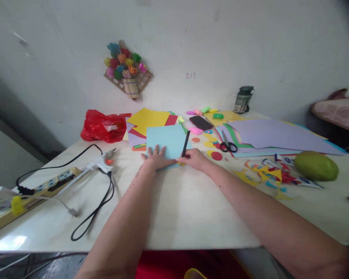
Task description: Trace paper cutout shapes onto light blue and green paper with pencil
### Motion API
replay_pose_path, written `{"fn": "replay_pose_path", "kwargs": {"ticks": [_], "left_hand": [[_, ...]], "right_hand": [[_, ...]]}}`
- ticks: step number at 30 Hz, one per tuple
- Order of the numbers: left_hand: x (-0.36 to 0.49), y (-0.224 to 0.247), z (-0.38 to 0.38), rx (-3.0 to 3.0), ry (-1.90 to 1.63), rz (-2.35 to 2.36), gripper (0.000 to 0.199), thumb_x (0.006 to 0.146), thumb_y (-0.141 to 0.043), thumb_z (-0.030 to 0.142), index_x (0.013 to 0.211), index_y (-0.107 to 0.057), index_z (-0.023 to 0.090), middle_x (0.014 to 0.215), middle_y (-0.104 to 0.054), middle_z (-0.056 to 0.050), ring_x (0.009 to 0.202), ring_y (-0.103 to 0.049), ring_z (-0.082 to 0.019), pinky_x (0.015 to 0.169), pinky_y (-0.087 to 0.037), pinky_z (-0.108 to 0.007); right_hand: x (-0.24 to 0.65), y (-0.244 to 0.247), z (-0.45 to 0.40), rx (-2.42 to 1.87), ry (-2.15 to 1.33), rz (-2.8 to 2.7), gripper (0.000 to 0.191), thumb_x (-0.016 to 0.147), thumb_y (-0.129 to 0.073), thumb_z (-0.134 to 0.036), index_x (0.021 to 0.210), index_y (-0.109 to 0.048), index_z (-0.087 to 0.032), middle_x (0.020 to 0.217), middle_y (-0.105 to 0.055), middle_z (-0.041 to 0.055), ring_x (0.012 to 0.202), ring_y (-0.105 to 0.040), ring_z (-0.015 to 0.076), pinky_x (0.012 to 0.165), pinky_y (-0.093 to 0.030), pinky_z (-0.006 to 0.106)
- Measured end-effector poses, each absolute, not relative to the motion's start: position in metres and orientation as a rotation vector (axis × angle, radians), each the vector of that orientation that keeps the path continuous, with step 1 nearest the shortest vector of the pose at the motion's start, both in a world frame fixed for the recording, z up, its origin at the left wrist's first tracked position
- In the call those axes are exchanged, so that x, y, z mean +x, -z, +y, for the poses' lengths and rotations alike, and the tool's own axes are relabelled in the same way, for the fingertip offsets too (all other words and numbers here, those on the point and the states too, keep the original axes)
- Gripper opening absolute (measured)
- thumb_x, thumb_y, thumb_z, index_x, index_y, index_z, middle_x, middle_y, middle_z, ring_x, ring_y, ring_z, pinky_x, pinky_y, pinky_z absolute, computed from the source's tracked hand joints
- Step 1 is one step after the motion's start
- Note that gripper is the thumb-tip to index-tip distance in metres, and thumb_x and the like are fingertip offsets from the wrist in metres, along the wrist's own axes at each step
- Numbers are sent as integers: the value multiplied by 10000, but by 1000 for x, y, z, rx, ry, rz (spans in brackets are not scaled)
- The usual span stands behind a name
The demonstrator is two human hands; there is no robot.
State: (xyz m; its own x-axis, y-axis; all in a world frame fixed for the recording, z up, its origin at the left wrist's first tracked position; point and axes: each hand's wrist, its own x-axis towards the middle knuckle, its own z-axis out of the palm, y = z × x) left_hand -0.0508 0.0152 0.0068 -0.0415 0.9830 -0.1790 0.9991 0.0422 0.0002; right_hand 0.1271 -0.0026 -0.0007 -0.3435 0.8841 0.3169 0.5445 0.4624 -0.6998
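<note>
A light blue sheet of paper [165,137] lies in front of me at the middle of the table. My left hand [155,158] rests flat on its lower left part, fingers spread. In my right hand [194,159] is a black pen [186,142], held upright near the sheet's lower right corner. The pen's tip is hidden by my fingers. A bit of yellow shows under the sheet's lower edge by the right hand. Behind the sheet are a yellow sheet [148,120] and other coloured papers. Cut paper circles, including a red circle [216,155], lie to its right.
Scissors [228,146], a phone [201,122] and a stack of purple paper [276,131] are at the right. Nearer lie paper scraps [267,174] and a green fruit [316,166]. A bottle [243,100] stands behind. On the left are a red bag [104,126], a glue gun [104,161] and a power strip [55,182].
</note>
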Motion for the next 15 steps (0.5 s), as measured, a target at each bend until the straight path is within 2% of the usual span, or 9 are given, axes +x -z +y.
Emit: {"fn": "replay_pose_path", "kwargs": {"ticks": [15], "left_hand": [[-51,-7,15,2080,170,2171,910,522,-305,769,1289,-35,360,1367,54,37,1184,104,-365,869,-82,-615]], "right_hand": [[128,-2,-4,-1186,-660,-2017,284,630,-545,-396,694,-643,-137,591,-599,13,542,-499,97,500,-373,191]]}}
